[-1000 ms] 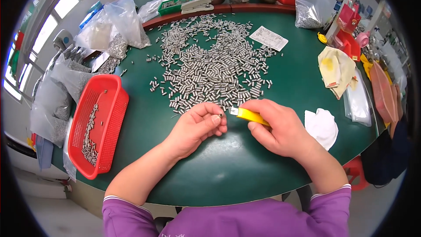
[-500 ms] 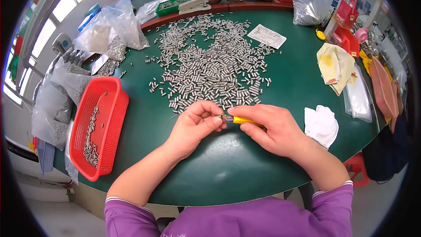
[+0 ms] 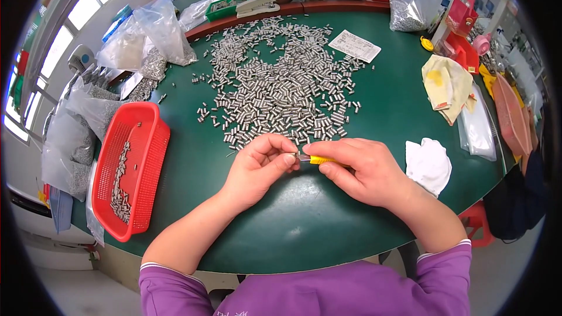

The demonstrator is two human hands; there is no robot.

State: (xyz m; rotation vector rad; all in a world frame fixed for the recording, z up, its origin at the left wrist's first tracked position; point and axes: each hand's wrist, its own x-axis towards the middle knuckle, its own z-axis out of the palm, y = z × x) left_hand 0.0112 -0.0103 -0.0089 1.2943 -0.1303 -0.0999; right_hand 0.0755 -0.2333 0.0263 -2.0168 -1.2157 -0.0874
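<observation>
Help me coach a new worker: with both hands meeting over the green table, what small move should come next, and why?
Probably drop the small metal piece into the red basket. The left hand pinches it against the tip of the yellow-handled tool held by the right hand, and the basket already holds similar pieces beside that hand.

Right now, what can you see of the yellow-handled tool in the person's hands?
The yellow-handled tool is slim, with a plastic-looking yellow grip and a short clear or metallic tip. It lies roughly level above the green table. The right hand wraps its handle; the left hand pinches at its tip, where any small piece is hard to make out.
</observation>
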